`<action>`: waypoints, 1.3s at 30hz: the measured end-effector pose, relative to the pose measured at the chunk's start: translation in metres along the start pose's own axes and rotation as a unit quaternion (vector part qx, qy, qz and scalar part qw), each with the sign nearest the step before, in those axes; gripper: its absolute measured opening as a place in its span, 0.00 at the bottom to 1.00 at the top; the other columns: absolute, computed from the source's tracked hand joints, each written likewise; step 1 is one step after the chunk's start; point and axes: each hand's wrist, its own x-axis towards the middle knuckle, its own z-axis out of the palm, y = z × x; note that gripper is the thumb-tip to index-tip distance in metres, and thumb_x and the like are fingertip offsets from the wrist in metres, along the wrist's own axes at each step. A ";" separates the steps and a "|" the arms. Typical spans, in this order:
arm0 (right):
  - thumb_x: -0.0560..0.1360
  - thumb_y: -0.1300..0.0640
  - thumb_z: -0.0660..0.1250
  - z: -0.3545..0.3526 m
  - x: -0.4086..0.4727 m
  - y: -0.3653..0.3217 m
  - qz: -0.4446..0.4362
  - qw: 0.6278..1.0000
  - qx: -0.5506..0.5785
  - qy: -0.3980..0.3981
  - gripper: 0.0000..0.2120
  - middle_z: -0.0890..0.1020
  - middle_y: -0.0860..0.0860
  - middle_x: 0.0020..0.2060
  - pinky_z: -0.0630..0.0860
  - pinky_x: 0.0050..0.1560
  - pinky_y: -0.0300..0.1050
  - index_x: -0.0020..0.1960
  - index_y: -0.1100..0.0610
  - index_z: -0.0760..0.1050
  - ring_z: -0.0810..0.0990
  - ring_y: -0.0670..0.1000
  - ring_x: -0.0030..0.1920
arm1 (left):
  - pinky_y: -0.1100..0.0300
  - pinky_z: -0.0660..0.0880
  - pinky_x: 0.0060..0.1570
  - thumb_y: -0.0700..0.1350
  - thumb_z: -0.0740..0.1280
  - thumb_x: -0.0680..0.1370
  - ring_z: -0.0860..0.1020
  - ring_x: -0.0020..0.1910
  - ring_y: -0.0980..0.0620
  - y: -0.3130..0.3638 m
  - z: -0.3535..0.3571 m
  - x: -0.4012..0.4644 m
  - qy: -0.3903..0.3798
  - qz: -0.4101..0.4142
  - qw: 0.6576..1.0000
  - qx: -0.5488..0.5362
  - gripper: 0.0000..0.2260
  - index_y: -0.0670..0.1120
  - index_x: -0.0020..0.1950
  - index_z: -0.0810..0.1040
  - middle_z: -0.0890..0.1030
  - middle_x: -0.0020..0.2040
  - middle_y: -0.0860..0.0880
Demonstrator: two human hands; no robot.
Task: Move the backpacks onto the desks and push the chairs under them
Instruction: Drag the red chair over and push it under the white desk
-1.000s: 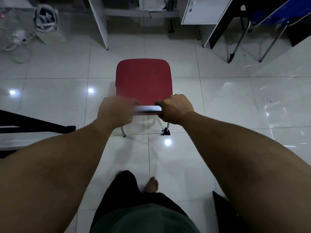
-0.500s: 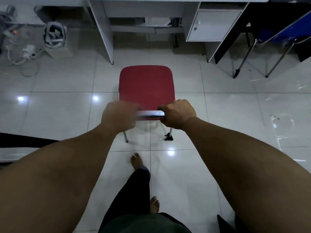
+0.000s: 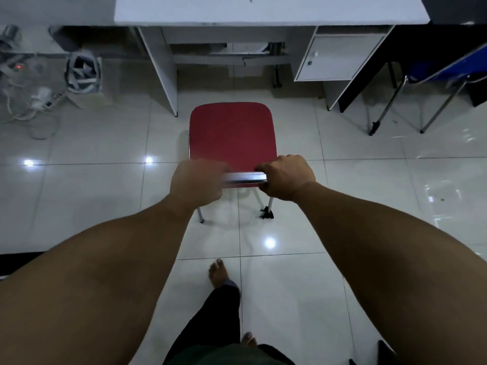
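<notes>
Glossy white floor tiles [image 3: 79, 206] carry a red-seated metal-framed chair [image 3: 232, 133], which stands short of the white laminate desk [image 3: 263, 9], its seat front near the kneehole but not yet under the top. The person's left hand [image 3: 196, 183] and right hand [image 3: 286, 177] each wrap the chrome top bar of the chair back [image 3: 243, 178], knuckles up, one at each end

Procedure for the push, as judged from this position:
1. Aim the seat midway between the desk's left side panel [image 3: 160, 72] and its white cabinet door [image 3: 340, 59]
2. Apply equal force through both grips so the chair does not yaw toward either panel
3. Keep the push low and level; the smooth tiles will likely let the legs slide freely
4. Stop when the chair back meets the desk edge

No backpack is visible; a blue chair [image 3: 448, 72] stands at the right
</notes>
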 end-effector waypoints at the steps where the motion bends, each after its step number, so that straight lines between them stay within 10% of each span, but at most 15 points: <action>1: 0.72 0.46 0.65 0.000 0.006 0.005 0.001 1.000 -0.002 0.002 0.10 0.79 0.47 0.31 0.69 0.32 0.41 0.51 0.46 0.80 0.75 0.53 0.29 | 0.57 0.79 0.37 0.51 0.74 0.67 0.81 0.35 0.50 -0.002 0.000 0.007 -0.004 0.001 1.000 0.006 0.14 0.56 0.52 0.82 0.84 0.39 0.54; 39: 0.72 0.43 0.64 -0.030 0.231 0.184 -0.027 1.000 -0.013 -0.005 0.12 0.81 0.46 0.34 0.70 0.33 0.41 0.53 0.44 0.79 0.77 0.52 0.32 | 0.56 0.78 0.36 0.51 0.68 0.69 0.80 0.35 0.50 -0.053 -0.011 0.277 0.004 0.008 1.000 0.002 0.12 0.55 0.52 0.81 0.83 0.39 0.54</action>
